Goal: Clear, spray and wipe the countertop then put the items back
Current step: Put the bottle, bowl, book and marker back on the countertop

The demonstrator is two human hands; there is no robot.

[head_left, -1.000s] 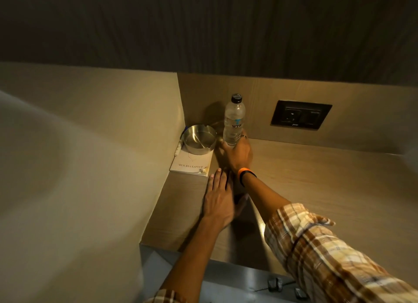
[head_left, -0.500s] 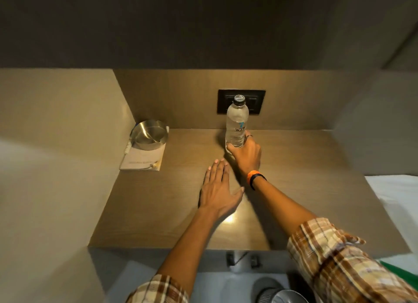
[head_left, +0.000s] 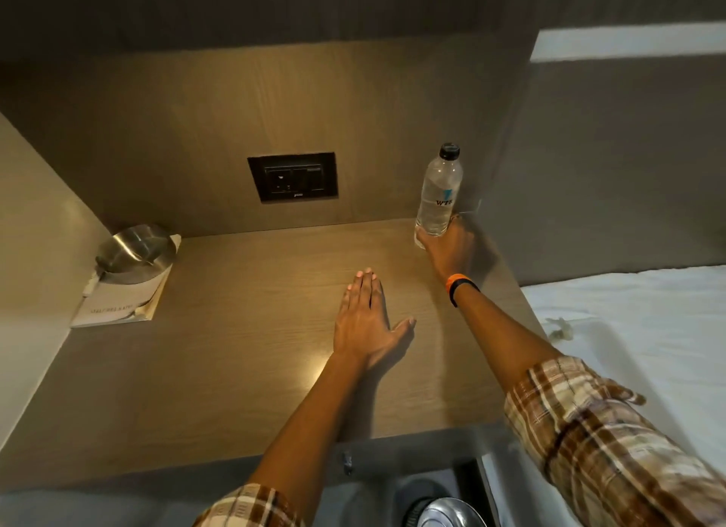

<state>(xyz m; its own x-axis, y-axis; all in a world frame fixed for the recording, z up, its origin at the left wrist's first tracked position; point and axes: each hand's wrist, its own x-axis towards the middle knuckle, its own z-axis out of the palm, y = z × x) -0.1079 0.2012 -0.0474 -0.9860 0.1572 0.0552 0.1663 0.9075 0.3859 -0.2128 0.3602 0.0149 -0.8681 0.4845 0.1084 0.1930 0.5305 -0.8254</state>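
Observation:
A clear water bottle (head_left: 439,190) with a black cap stands upright at the back right corner of the wooden countertop (head_left: 243,361). My right hand (head_left: 450,247) grips its base. My left hand (head_left: 365,318) lies flat, palm down, fingers together, on the middle of the countertop and holds nothing. A steel ashtray (head_left: 135,251) sits on a white booklet (head_left: 118,302) at the back left corner.
A black socket panel (head_left: 292,181) is set in the back wall. Walls close the left side and the back. A bed with a white sheet (head_left: 636,330) lies to the right. Below the front edge is a round metal object (head_left: 448,515).
My right hand has carried the bottle from beside the ashtray at the back left across to the back right corner. My left hand has stayed flat on the counter.

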